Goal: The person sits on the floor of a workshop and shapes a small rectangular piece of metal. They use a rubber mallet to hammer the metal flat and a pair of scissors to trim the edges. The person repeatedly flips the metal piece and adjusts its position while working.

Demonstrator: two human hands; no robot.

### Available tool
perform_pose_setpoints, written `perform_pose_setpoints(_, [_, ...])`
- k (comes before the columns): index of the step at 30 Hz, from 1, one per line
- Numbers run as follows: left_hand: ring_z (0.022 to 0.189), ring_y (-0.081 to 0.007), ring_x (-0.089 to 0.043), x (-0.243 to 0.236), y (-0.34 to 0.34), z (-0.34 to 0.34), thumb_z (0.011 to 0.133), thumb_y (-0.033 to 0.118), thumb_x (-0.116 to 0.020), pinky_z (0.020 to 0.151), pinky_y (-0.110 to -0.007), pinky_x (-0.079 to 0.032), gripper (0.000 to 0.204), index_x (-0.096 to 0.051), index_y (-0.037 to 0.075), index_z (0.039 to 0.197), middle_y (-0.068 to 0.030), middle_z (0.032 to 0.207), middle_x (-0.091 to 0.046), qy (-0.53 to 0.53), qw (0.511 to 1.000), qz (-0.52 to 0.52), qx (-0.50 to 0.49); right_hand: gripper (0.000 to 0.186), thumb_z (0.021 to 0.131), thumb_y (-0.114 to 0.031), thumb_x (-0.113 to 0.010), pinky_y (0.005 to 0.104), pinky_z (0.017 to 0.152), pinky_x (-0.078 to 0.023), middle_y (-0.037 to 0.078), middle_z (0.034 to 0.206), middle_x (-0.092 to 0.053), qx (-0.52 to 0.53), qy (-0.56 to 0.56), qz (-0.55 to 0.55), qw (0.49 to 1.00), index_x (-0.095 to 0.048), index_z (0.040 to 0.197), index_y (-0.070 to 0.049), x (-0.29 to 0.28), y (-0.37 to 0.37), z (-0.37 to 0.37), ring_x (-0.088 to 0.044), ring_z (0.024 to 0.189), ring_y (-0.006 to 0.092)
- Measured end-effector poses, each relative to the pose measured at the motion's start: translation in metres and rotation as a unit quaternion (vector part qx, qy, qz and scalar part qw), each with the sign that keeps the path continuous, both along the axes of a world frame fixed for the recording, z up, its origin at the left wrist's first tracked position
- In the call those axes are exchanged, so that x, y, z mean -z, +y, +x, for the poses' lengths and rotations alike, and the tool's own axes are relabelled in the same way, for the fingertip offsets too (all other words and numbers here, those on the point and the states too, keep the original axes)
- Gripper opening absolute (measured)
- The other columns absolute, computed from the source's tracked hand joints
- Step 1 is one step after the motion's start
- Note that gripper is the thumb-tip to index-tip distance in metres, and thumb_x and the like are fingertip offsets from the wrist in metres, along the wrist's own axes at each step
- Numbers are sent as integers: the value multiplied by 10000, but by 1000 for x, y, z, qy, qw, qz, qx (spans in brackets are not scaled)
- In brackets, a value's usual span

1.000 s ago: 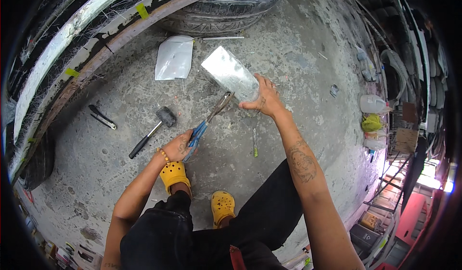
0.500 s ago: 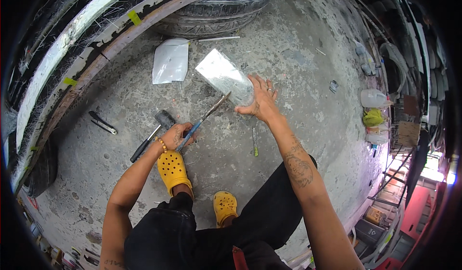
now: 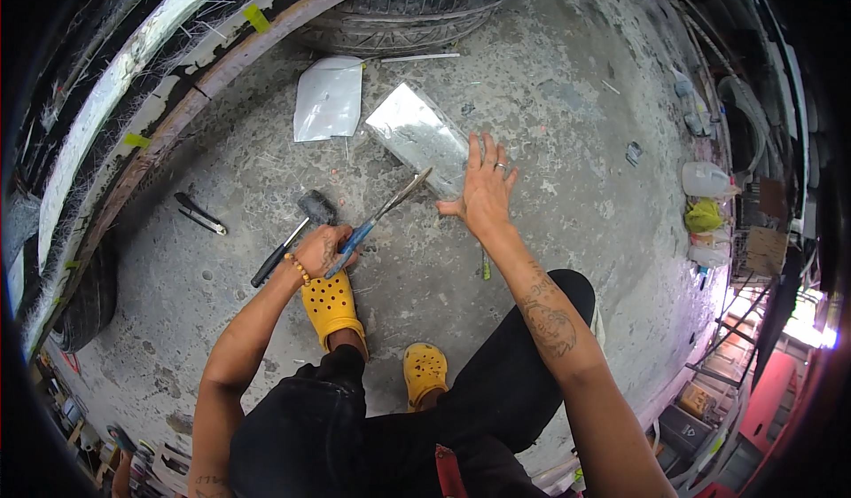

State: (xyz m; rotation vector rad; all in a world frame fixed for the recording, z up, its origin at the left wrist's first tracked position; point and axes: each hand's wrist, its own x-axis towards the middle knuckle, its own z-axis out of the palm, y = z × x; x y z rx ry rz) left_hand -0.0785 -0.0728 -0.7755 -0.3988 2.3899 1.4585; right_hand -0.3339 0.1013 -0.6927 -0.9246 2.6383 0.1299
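My left hand (image 3: 324,250) is closed around the handles of blue-handled tin snips (image 3: 383,210). The blades point up and to the right, with their tip at the lower left edge of a shiny metal sheet (image 3: 412,125). This rectangular sheet lies slanted on the concrete floor. At its lower right end rests my right hand (image 3: 487,192), palm down, fingers stretched and thumb apart. A black-headed mallet (image 3: 316,205) lies just beyond my left hand, its handle toward the lower left.
Behind lie a pale sheet (image 3: 328,99), a thin strip (image 3: 421,57) and stacked tires (image 3: 417,10). A black utility knife (image 3: 200,214) is at left, below a long curved panel (image 3: 146,134). A slim green-ended tool (image 3: 486,263) lies near my right forearm. Jugs (image 3: 706,180) stand at right.
The whole view has shifted slightly, so floor objects appear farther right. My right hand's fingers look straighter on the sheet, and its forearm now covers more of the slim tool. The snips remain at the edge.
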Motion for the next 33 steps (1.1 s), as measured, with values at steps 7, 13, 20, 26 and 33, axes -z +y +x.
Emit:
perform_pose_setpoints(7, [767,-288,-690,20,-2,-1,859,149,-662,718,-378,-541,266,-634,-30,1053,-189,879,-710,25,998,49,28,1357,554,-415,-973,732,1147,-238,83,1661,-181,-22,-15,-24,999,-160,1579,-56,0,1,6,-198,1515,401])
perform_pose_setpoints(13, [824,-259,-711,30,-12,-22,875,157,-667,777,-360,-557,292,-630,-27,1099,-164,913,-721,45,993,89,58,1344,566,-424,-966,728,1145,-242,86,1654,-197,-7,-12,-20,1000,-164,1570,-32,1,-2,6,-213,1505,404])
perform_pose_setpoints(20, [730,-248,-650,9,-14,-32,916,329,-734,665,-386,-503,360,-634,-11,977,-166,846,-678,-35,998,25,35,1381,534,-434,-975,705,1145,-253,82,1631,-243,-27,21,-26,999,-153,1574,-45,7,11,5,-239,1495,391])
perform_pose_setpoints(26, [866,-255,-682,15,-13,-21,927,353,-733,782,-364,-539,425,-653,-27,1102,-158,982,-711,-53,996,73,2,1324,567,-440,-958,708,1137,-260,75,1643,-207,-39,18,-22,999,-190,1569,-41,3,4,15,-235,1491,391])
perform_pose_setpoints(33, [823,-320,-685,13,-11,-29,926,279,-700,773,-402,-539,339,-653,-32,1054,-199,948,-701,-63,997,-2,39,1382,505,-413,-983,672,1130,-293,66,1624,-257,-27,37,-48,998,-175,1569,-59,11,8,15,-277,1474,372])
